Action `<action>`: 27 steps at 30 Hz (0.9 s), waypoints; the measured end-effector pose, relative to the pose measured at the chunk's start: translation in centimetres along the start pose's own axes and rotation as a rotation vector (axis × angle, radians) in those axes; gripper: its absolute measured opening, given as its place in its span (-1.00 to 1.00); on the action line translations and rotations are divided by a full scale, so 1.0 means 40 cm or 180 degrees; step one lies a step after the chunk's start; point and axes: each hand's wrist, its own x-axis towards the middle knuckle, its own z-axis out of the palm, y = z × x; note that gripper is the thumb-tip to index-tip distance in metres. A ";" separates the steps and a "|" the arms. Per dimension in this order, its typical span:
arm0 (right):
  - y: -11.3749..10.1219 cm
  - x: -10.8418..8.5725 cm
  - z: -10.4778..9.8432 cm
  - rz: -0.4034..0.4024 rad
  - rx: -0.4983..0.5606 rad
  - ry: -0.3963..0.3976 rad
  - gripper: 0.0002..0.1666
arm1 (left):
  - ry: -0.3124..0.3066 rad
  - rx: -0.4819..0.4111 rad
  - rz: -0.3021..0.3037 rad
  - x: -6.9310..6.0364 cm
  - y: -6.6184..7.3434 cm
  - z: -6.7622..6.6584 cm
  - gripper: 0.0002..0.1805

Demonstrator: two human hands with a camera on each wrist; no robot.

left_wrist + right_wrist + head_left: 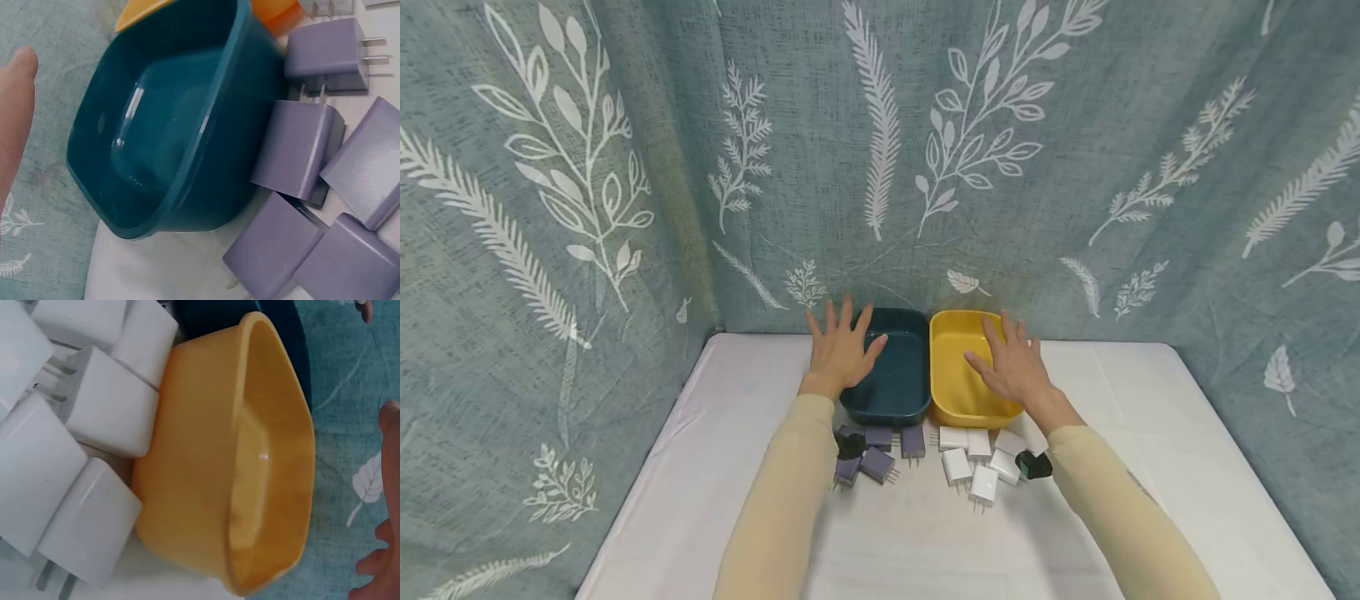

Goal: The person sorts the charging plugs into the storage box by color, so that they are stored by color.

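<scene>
- Head view: With left hand (838, 354) over the blue tub's (891, 375) outer side, right hand (1015, 367) over the yellow tub's (952, 375). Holding nothing, with fingers spread.
- Left wrist view: See purple plugs (297, 150), nearer the left wrist than the fingers.
- Right wrist view: See white plugs (112, 403), nearer the right wrist. Seems like a hands-out pause; to grab any plug, would need to pull back and pinch.

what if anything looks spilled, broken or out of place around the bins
Nothing stands out: the teal bin and yellow bin stand upright side by side. The purple chargers and white chargers lie at mixed angles, but in separate groups, with no visible damage.
</scene>
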 end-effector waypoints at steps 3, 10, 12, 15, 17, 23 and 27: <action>-0.001 -0.006 0.009 -0.0018 0.0021 -0.0022 -0.05 | 0.0024 -0.0005 0.0037 -0.007 -0.005 0.010 -0.25; 0.007 -0.030 0.031 -0.0070 0.0056 -0.0030 -0.05 | 0.0004 -0.0079 0.0040 -0.026 -0.017 0.032 -0.32; 0.013 -0.040 0.038 -0.0073 0.0053 -0.0033 -0.06 | 0.0033 -0.0168 0.0018 -0.033 -0.018 0.039 -0.34; 0.022 -0.052 0.051 -0.0094 0.0060 -0.0052 -0.07 | 0.0149 -0.0352 -0.0063 -0.048 -0.023 0.053 -0.38; 0.027 -0.061 0.058 -0.0118 0.0087 -0.0045 -0.07 | 0.0274 -0.0493 -0.0171 -0.061 -0.027 0.066 -0.43; 0.041 -0.088 0.068 -0.0159 0.0211 0.0088 -0.08 | 0.0675 -0.0987 -0.0609 -0.090 -0.031 0.109 -0.60; 0.053 -0.102 0.070 -0.0083 0.0311 0.0056 -0.09 | 0.0815 -0.1228 -0.0858 -0.095 -0.020 0.127 -0.68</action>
